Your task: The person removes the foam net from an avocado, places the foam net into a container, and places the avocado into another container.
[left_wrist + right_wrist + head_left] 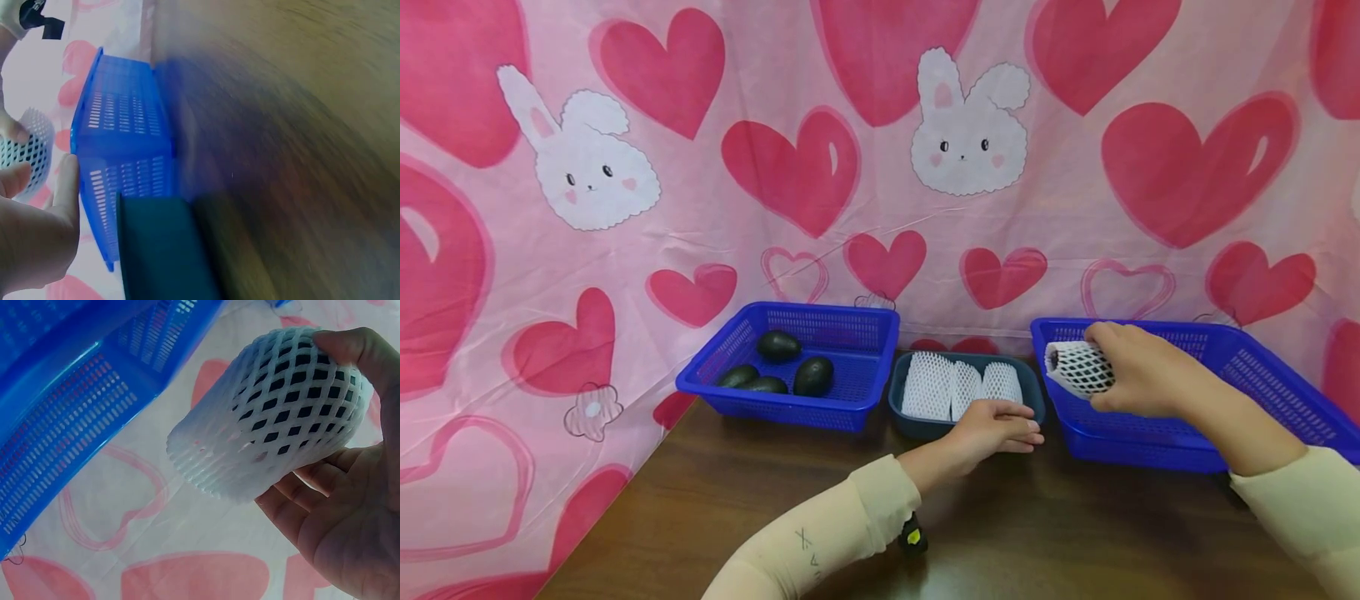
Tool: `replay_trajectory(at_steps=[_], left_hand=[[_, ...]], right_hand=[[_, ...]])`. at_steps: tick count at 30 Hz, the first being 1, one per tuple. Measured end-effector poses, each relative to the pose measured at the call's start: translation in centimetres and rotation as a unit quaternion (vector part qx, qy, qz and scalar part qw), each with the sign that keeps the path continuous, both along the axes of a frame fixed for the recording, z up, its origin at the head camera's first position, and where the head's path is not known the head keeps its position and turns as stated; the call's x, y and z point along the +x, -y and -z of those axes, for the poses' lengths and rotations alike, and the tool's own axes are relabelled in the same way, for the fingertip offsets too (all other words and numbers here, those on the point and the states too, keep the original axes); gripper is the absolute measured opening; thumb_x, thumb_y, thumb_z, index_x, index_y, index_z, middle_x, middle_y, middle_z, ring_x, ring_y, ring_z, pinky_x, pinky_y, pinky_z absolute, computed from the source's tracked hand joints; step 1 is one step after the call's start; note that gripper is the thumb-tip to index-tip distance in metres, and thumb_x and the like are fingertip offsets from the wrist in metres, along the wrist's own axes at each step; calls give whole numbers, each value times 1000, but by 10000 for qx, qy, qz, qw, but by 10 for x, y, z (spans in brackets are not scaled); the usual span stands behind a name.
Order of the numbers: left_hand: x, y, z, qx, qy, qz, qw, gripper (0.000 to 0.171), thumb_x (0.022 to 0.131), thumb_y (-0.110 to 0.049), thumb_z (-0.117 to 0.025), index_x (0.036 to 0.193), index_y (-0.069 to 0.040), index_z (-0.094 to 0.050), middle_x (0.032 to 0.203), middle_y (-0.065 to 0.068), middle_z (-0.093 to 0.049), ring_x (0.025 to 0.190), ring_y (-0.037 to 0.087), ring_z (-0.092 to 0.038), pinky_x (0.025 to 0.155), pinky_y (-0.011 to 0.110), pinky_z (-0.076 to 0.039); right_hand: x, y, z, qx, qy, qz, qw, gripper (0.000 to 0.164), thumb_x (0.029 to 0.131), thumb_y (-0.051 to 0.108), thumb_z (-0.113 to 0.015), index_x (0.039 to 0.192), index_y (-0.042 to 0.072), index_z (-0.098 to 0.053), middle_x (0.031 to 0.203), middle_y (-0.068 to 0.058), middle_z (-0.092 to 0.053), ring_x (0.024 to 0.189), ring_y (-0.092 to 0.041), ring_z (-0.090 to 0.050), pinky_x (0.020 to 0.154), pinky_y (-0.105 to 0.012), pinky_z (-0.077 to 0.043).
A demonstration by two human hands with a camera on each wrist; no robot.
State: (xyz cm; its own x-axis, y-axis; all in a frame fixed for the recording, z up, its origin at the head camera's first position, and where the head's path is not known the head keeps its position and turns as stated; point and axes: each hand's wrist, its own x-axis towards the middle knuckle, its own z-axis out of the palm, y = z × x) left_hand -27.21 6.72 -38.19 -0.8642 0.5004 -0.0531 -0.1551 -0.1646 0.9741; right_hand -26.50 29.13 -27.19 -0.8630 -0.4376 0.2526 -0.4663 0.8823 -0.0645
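Observation:
My right hand (1138,371) grips an avocado in a white foam net (1081,369) above the left end of the right blue basket (1142,442). In the right wrist view, dark skin shows through the mesh of the foam net (294,394), and its other end is loose and unfilled. My left hand (996,427), fingers extended and holding nothing, hovers by the front edge of a dark teal tray (913,427). Inside the tray lie three white foam nets (927,387); what they contain cannot be made out.
Several bare avocados (814,377) lie in the left blue basket (790,408). Both baskets and the tray stand in a row on a brown wooden table (760,475). A pink cloth (865,200) with hearts and rabbits hangs right behind them. A small black object (913,535) shows beside my left sleeve.

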Motion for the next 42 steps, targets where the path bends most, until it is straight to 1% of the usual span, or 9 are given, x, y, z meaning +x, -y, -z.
replay_trajectory(at_steps=[6,11,18,20,25,28,32,36,42], left_hand=[[2,20,-4,-427,-526,209,9975,26,92,-1,-64,115,11,-62,94,15,-71,96,37,-67,79,37,-55],[4,35,-8,-836,-942,390,9913,24,92,-2,-64,114,9,-64,93,12,-70,90,27,-69,81,39,-55],[9,54,-13,-1421,-1570,493,9761,25,91,-6,-67,113,6,-66,91,5,-69,82,15,-67,77,33,-56],[10,60,-14,-1550,-1691,467,9722,22,91,-6,-67,111,4,-68,90,4,-68,79,14,-65,77,34,-56],[14,72,-13,-1862,-1922,381,9628,19,90,-6,-68,108,-1,-70,89,3,-68,79,15,-64,73,28,-55],[16,80,-11,-2106,-2147,355,9530,18,89,-10,-70,106,-5,-71,89,0,-68,78,9,-61,71,23,-52],[14,89,-6,-2328,-2492,353,9394,17,89,-14,-70,105,-7,-72,89,-3,-68,79,6,-60,71,22,-50],[14,97,-1,-2402,-2652,316,9333,17,89,-14,-70,104,-6,-72,89,-2,-69,79,5,-61,71,22,-50],[14,108,2,-2505,-2831,242,9255,17,89,-14,-70,104,-6,-72,89,-3,-69,79,5,-62,70,22,-51]], right_hand=[[11,7,7,-33,-62,-129,9999,72,62,28,-87,117,-1,-50,97,-8,-58,83,-24,-54,71,-44,-50],[18,15,14,-64,-117,-287,9995,71,61,28,-87,115,0,-51,97,-7,-58,83,-23,-55,71,-44,-51],[25,25,20,-87,-156,-410,9990,70,60,28,-86,114,2,-52,96,-6,-58,83,-22,-55,70,-43,-51],[26,28,22,-84,-160,-437,9989,69,60,28,-86,114,2,-52,96,-5,-57,84,-21,-54,70,-42,-51],[28,38,28,-35,-166,-528,9985,69,58,30,-85,114,4,-53,97,-2,-56,84,-20,-54,70,-40,-49],[30,44,31,-17,-171,-581,9982,68,58,30,-86,113,5,-53,98,-2,-56,86,-20,-54,71,-40,-50],[34,53,37,-30,-195,-645,9977,67,57,28,-86,112,6,-54,99,-2,-56,88,-20,-54,73,-40,-50],[37,61,42,23,-122,-693,9975,69,57,28,-86,113,5,-54,98,0,-55,87,-19,-53,73,-39,-49],[39,70,50,179,-34,-728,9972,71,57,29,-86,115,4,-53,98,1,-53,87,-18,-50,72,-38,-48]])
